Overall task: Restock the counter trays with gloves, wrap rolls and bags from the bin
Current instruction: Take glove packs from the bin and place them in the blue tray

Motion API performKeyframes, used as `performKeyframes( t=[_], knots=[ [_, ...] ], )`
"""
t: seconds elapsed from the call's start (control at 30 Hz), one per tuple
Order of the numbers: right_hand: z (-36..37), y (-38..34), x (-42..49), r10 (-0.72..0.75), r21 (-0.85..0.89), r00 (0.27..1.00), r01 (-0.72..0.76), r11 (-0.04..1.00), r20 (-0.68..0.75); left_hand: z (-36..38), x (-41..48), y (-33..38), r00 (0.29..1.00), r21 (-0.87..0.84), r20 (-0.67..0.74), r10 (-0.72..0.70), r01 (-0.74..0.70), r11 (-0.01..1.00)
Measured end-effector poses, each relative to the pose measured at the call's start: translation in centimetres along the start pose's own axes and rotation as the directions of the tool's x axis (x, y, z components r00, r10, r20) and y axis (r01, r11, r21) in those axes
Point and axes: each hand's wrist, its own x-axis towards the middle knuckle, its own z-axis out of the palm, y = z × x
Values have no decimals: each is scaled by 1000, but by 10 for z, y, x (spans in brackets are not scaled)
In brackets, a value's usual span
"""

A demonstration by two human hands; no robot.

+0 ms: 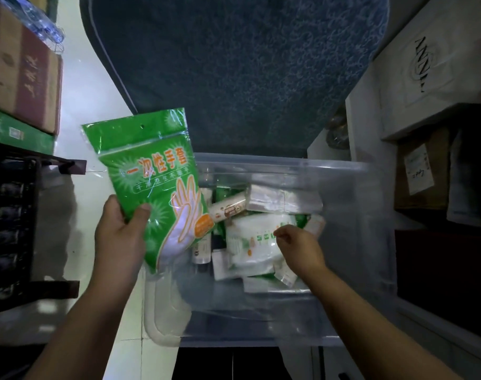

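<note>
My left hand [121, 231] grips a green pack of disposable gloves [151, 182] by its lower left edge and holds it up over the left rim of the clear plastic bin [351, 215]. My right hand [297, 245] is down inside the bin, fingers curled, touching a white bag pack with green print [250, 242]; whether it pinches the pack I cannot tell. Under and around that pack lie a wrap roll [227, 209], more white bag packs [283, 200] and small rolls [200, 250].
A blue patterned cloth [233, 72] hangs beyond the bin. Cardboard boxes [22, 75] are stacked at left above a dark rack [11, 215]. White and brown boxes [431, 78] crowd the right side. Pale floor [96, 187] runs along the bin's left.
</note>
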Motion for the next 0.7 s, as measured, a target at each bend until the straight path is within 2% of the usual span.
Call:
performKeyframes(
  t=[0.1,0.2,0.33,0.43,0.57,0.7],
  knots=[
    [27,-4,20,-119,-225,985,144,964,123,-1,6,-8,999,-28,15,-30,31,999],
    [56,-13,43,-233,-396,951,297,869,203,-1,12,-18,999,-10,41,-24,24,1000],
    [71,-18,54,-138,-577,957,265,772,254,-3,14,-22,996,-16,82,-21,22,1000],
    [71,-14,47,-185,-597,960,275,753,209,-7,13,-22,994,-16,104,-28,29,999],
    [49,-11,21,-220,-559,971,233,796,91,-11,5,-12,990,-3,138,-30,31,1000],
    [3,-16,-25,-292,-408,954,240,881,-69,-16,-3,13,983,12,181,11,-14,1000]
  ],
)
